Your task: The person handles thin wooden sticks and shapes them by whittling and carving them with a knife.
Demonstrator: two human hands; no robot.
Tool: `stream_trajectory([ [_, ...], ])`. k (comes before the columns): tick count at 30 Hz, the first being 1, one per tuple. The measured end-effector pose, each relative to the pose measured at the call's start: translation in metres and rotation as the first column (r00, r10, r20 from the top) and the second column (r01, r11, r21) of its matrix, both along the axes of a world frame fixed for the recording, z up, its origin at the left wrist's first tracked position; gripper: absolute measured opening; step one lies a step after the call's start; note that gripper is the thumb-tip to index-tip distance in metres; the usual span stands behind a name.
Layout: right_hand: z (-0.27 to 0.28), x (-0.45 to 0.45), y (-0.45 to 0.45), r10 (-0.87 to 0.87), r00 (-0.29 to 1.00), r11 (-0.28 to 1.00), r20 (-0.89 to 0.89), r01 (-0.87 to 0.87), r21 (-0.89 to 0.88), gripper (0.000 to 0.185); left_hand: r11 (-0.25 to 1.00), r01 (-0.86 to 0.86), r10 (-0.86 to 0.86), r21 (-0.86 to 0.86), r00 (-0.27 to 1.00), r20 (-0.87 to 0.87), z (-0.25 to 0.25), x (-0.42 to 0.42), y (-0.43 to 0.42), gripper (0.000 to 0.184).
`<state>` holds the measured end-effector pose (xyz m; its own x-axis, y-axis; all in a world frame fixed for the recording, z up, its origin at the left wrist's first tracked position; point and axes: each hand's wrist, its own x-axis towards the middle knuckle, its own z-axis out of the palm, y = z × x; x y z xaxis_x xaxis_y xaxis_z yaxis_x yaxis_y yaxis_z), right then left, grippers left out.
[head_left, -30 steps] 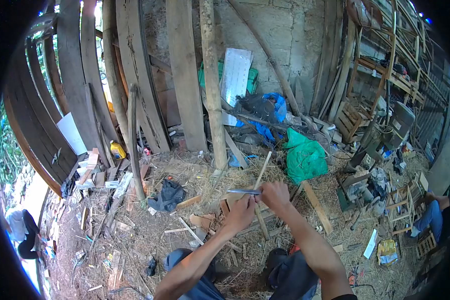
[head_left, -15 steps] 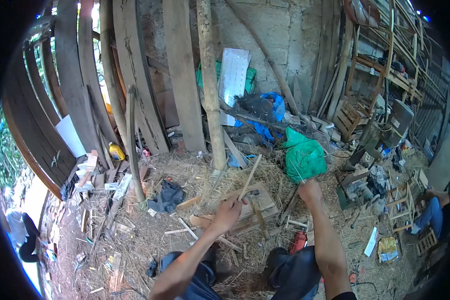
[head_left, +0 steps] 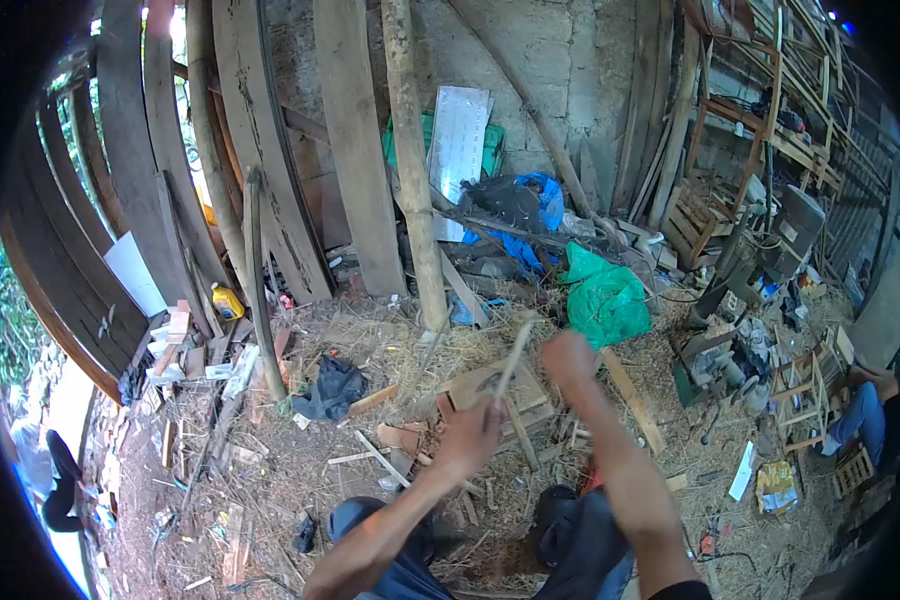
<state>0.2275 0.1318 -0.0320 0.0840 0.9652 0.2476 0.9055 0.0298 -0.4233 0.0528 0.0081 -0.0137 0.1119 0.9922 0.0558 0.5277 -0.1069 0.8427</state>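
Observation:
Low in front of me, my left hand (head_left: 475, 435) is closed around a thin wooden stick (head_left: 517, 350), which points up and slightly away. My right hand (head_left: 570, 362) is a closed fist just right of the stick's upper end. What it grips, if anything, I cannot make out. Beneath the hands, a wooden block (head_left: 533, 398) rests on the straw-covered ground with a narrow wood piece leaning on its front. My knees (head_left: 370, 520) are bent below my forearms.
A green plastic bag (head_left: 608, 305) lies beyond my right hand, a plank (head_left: 632, 400) to its right. A wooden post (head_left: 410, 170) stands ahead. A black bag (head_left: 332, 388) and wood scraps litter the left. At far right, another person's leg (head_left: 858, 415) shows near a small wooden frame (head_left: 798, 395).
My right hand has moved left, closer to the stick, uncovering the plank. My left hand has shifted slightly right with the stick, now blurred and more upright.

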Motion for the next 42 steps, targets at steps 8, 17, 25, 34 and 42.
stream_trajectory([
  [8,-0.04,0.06,0.015,-0.111,0.992,0.99,-0.052,0.115,0.079,0.028,0.993,0.098,-0.058,-0.069,0.895,0.442,-0.01,-0.016,0.019,0.02],
  [17,0.016,-0.004,-0.018,0.133,0.831,0.99,-0.54,-0.091,0.104,0.03,0.954,0.216,0.066,-0.21,0.529,0.846,-0.002,-0.017,0.027,0.026],
  [25,0.044,-0.022,-0.039,0.458,0.37,0.885,-0.809,-0.281,0.372,0.025,0.936,0.296,-0.06,-0.192,0.668,0.742,0.011,-0.016,0.018,0.033],
  [34,0.04,0.006,-0.026,0.04,0.054,0.995,-0.998,-0.098,0.035,0.018,0.991,0.129,-0.103,-0.047,0.926,0.364,0.001,-0.049,0.028,0.019],
  [42,-0.007,-0.001,-0.021,-0.279,-0.032,0.861,-0.96,-0.45,-0.236,0.028,0.922,-0.383,0.178,0.063,0.562,0.808,0.002,-0.059,0.05,0.012],
])
